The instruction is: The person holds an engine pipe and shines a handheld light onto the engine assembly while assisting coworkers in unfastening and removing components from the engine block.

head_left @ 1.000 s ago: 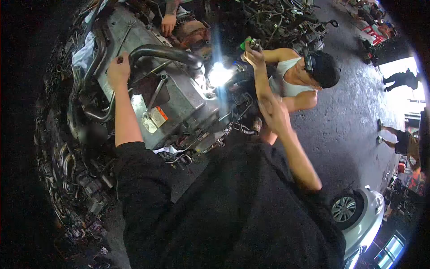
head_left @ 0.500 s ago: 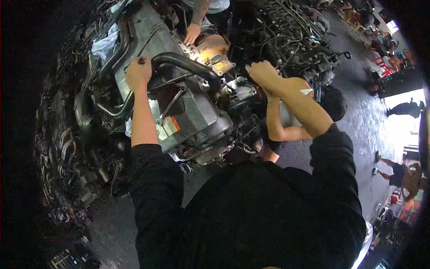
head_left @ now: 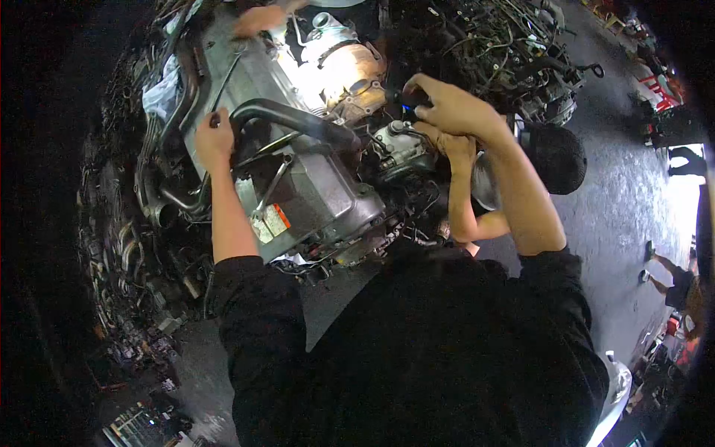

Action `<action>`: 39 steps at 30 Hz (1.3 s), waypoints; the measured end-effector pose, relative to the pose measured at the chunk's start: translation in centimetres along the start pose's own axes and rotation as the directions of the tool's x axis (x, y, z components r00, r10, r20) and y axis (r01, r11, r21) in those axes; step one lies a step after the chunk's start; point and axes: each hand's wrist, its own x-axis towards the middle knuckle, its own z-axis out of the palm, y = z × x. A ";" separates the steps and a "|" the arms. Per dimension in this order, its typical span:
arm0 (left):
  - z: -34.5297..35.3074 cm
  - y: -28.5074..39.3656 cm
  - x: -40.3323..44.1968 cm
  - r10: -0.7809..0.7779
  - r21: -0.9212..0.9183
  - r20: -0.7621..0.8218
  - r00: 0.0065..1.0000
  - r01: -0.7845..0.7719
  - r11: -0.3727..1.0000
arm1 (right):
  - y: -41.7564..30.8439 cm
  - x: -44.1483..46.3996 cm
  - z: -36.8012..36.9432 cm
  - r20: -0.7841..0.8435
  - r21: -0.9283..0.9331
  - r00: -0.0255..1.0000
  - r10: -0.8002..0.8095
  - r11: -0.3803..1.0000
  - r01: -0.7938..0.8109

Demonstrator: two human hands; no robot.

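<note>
My right hand (head_left: 454, 108) is closed round a small dark flashlight (head_left: 393, 97) with a blue glint on it. Its beam falls on a rusty-brown turbocharger housing (head_left: 354, 67) of the large engine. On the left, my left hand (head_left: 214, 145) is a fist beside a black curved pipe (head_left: 279, 110); what it grips is hidden. A thin metal rod (head_left: 227, 78) runs from near this fist up across the grey engine cover (head_left: 328, 182). A combination wrench (head_left: 273, 185) lies on that cover, by an orange-and-white label (head_left: 274, 221).
A co-worker's blurred hand (head_left: 258, 21) is over the cover's far end. Another person in a dark cap (head_left: 555, 158) crouches at the right, arms reaching to a metal engine part (head_left: 402, 145). More engines (head_left: 514, 52) and a pile of parts (head_left: 123, 261) flank the engine.
The view has shifted slightly. The flashlight's beam is brighter on the turbocharger. The co-worker's hand at the top has moved left, away from the housing. My left hand stays closed near the pipe.
</note>
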 end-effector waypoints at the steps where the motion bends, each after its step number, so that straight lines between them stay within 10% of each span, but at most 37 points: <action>1: -0.6 0.9 -0.6 0.007 0.012 0.009 1.000 -0.008 1.000 | 1.7 0.0 1.0 0.002 0.015 1.000 0.006 1.000 -0.006; 3: -1.2 2.2 -1.2 -0.023 0.046 -0.022 0.999 0.024 0.999 | 3.3 -0.1 2.2 0.367 0.574 0.925 0.102 0.757 -0.311; 8: -0.5 1.2 -0.6 0.003 0.126 -0.032 0.999 0.001 0.992 | 5.3 -2.3 5.9 -0.017 0.835 0.974 -0.227 0.533 0.139; 18: -0.4 -0.1 -0.2 0.105 0.099 0.035 0.994 -0.108 0.989 | 6.0 -1.5 8.4 -0.537 0.779 0.762 0.362 0.559 0.283; 26: 0.4 -2.2 0.6 0.084 0.029 0.020 0.996 -0.084 0.996 | 7.6 -1.2 6.5 -0.426 0.794 0.798 0.428 0.599 0.103; 31: 0.0 -1.1 0.1 0.073 0.055 0.037 0.997 -0.075 0.996 | 7.8 -0.9 7.3 -0.651 0.639 0.688 0.320 0.720 0.271; 39: -0.2 0.7 -0.5 0.069 0.065 -0.004 0.998 -0.068 0.996 | 6.6 -2.4 7.1 -0.542 0.773 0.761 0.357 0.566 0.286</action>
